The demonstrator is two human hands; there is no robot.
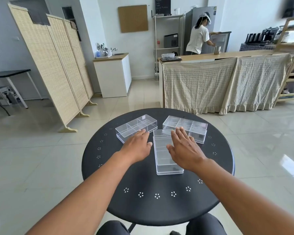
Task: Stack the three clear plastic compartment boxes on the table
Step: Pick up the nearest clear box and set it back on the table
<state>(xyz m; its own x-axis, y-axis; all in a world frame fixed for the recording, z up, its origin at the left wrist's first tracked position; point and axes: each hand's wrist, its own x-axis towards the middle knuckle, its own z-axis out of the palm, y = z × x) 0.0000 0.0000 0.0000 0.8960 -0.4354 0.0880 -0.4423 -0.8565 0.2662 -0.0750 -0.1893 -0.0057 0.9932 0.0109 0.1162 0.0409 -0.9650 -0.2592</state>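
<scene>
Three clear plastic compartment boxes lie apart on a round black table (pixel 143 200). The left box (pixel 134 125) sits at the far left, angled. The right box (pixel 192 125) lies at the far right. The middle box (pixel 163 155) points lengthwise toward me. My left hand (pixel 137 146) hovers flat with fingers apart, its fingertips over the near edge of the left box. My right hand (pixel 183 148) is spread flat over the right side of the middle box, fingertips near the right box. Neither hand grips anything.
The table's near half holds only its rows of small punched holes. Beyond it are a tiled floor, a wicker folding screen (pixel 54 65) at left, a cloth-draped counter (pixel 227 82) at right, and a person (pixel 199 36) standing at the back.
</scene>
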